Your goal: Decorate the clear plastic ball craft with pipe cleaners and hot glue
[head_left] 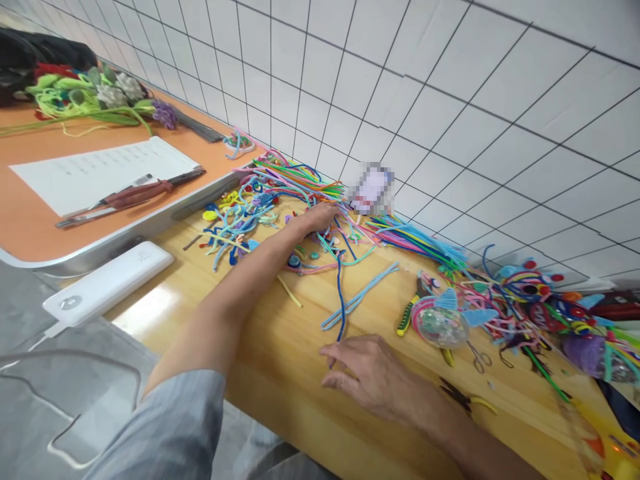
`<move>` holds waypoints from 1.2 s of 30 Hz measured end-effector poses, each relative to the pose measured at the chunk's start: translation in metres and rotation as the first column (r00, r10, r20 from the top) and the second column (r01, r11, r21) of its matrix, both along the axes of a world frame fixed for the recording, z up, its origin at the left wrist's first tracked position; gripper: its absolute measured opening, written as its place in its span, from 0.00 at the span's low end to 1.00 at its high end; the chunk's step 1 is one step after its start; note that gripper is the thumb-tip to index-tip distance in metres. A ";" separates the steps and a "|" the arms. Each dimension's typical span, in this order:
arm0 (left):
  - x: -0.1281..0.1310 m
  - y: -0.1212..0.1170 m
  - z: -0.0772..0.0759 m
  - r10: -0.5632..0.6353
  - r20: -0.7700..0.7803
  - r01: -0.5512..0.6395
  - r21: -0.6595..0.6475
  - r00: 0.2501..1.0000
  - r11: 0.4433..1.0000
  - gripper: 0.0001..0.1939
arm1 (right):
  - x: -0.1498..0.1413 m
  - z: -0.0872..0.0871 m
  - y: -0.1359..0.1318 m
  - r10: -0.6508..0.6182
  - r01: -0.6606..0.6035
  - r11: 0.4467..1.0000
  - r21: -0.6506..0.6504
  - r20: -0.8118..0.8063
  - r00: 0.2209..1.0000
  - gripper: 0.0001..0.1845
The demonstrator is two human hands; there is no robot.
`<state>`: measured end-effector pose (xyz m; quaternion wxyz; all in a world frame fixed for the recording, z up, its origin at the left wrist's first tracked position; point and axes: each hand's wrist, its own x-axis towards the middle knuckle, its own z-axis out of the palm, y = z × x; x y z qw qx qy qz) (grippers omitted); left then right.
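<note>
My left hand point(320, 217) reaches far forward into a heap of loose pipe cleaners and small craft pieces near the wall. Its fingers point down and are drawn together; what they pinch is hidden. Close to the table's front, my right hand point(373, 375) has thumb and forefinger around the lower end of a dark blue pipe cleaner point(341, 293), whose upper end reaches the heap. Behind that strand lie light blue pipe cleaners point(367, 291), crossing on the wood. Several buttons point(295, 260) lie beside my left forearm.
Green-handled pliers point(407, 315), a decorated clear ball point(443, 325), scissors point(480, 358) and dark-jawed pliers point(457, 395) lie right. A blurred phone point(371, 191) leans on the tiled wall. A white power bank point(110, 283) and an orange tray point(30, 230) holding paper stand left.
</note>
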<state>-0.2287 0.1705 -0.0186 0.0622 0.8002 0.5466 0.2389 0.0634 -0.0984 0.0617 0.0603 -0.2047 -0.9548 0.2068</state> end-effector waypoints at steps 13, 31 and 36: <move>0.007 -0.011 0.003 0.074 0.122 -0.082 0.057 0.990 0.995 0.14 | -0.059 0.015 0.151 -0.679 0.616 0.684 0.391 0.034 0.733 0.23; 0.011 -0.004 -0.006 0.129 0.246 -0.149 0.062 0.961 0.987 0.18 | -0.075 0.026 0.194 -0.723 0.608 0.688 0.396 0.301 0.622 0.21; 0.013 -0.004 -0.017 0.093 0.200 -0.107 0.060 0.975 0.992 0.21 | -0.072 0.017 0.180 -0.691 0.536 0.722 0.438 0.411 0.595 0.18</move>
